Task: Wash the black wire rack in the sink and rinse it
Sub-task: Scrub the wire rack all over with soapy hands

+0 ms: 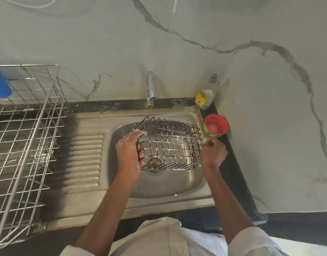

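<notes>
**A:** Holding one black wire rack [170, 145] over the steel sink basin [159, 183], soap streaks on its bars. Left hand [128, 152] curls around its left edge; right hand [213, 154] grips the right edge.

**B:** Count check: one chrome tap [151, 89], one clear soap bottle [205, 95], one red-lidded green tub [216, 126], one big silver wire dish drainer [20, 145], one blue plastic cup [0, 84]. Black counter [231, 172], marble-look wall [177, 43].

Dim, soft daylight (wide-angle bending at edges); slightly blurred overall.
</notes>
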